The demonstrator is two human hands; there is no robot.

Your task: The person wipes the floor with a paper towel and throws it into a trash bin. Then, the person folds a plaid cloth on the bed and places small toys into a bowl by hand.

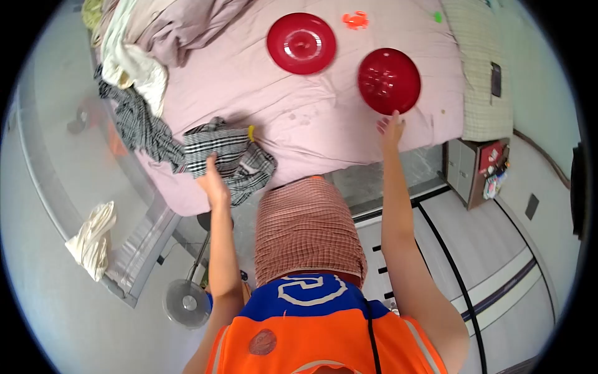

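Observation:
My left hand (215, 187) is at the near edge of a black-and-white checkered cloth (221, 153), its upper finger stretched over the fabric and the others partly hidden. A small yellow item (251, 133) sits at the cloth's upper right edge. At the lower rim of a round, glossy red dish (389, 81), my right hand (391, 129) has its fingers apart, with a fingertip meeting the rim. Further left and back, a red plate (301, 43) with a ringed centre lies on the pink bed sheet (311, 134).
An orange crab-shaped toy (355, 20) and a small green item (438, 17) lie at the back. Bunched bedding (180, 28) covers the left corner. A bedside cabinet (467, 168) stands right, a round grey fan (187, 303) lower left, and a white cloth (93, 240) hangs left.

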